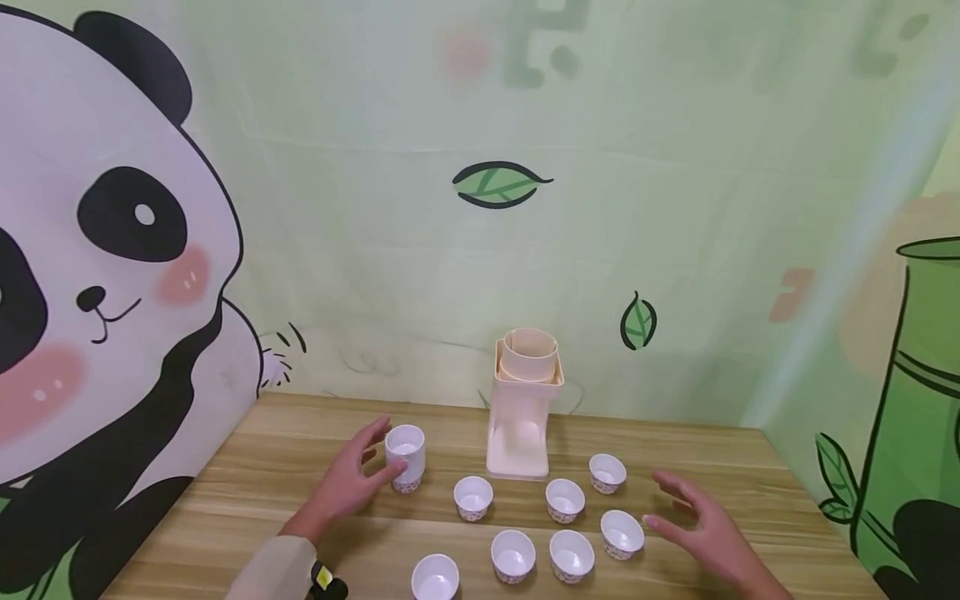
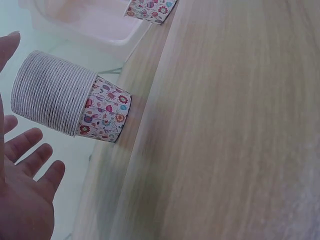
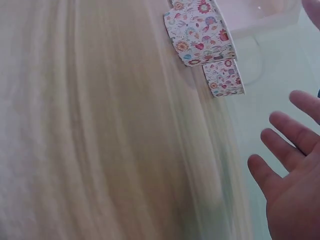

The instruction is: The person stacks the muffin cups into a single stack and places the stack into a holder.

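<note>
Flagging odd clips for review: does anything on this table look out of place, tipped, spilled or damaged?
Nothing stands out. The cup stack by the left hand and the seven single cups all stand upright, the pink stand sits upright on the table, and no spill or damage shows in any view.

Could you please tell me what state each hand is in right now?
Left hand: open, beside the stack of cups, not gripping it.
Right hand: open, holding nothing.
</note>
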Available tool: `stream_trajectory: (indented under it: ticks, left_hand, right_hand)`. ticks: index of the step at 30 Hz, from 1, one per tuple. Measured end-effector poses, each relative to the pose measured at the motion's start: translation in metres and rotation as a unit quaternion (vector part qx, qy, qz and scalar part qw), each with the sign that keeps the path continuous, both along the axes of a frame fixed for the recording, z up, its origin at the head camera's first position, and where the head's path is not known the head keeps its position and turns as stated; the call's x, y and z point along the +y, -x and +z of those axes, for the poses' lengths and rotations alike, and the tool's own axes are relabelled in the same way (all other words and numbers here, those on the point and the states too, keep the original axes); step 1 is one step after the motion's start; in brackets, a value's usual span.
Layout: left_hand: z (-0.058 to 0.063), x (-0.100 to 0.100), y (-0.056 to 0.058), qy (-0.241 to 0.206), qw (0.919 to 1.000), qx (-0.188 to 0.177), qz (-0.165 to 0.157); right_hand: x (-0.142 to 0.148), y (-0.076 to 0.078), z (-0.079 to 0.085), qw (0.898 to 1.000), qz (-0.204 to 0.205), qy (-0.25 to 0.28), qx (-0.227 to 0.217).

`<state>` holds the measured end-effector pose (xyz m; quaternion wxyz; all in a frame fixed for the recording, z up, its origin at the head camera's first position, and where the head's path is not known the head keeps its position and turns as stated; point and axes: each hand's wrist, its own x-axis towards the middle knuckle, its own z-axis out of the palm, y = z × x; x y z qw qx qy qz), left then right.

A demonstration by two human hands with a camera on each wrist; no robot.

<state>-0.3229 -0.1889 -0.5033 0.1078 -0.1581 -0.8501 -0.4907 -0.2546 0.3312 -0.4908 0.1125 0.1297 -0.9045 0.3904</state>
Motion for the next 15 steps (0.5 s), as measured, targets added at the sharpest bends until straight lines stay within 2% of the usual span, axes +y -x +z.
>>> stream_trajectory:
  ticks: [6, 12, 15]
  left_hand:
    - [0.000, 0.000, 0.001, -0.037, 0.9985, -0.039, -0.007]
    - [-0.004, 0.000, 0.005, -0.068, 0.9960, -0.056, -0.016]
    - [-0.004, 0.003, 0.006, -0.071, 0.9953, -0.065, -0.013]
  right_hand:
    - [-0.002, -0.003, -0.006, 0.999, 0.013, 0.025, -0.044]
    - [-0.004, -0.004, -0.013, 0.997, 0.044, 0.038, -0.046]
    - [-0.004, -0.002, -0.018, 0.995, 0.060, 0.051, -0.056]
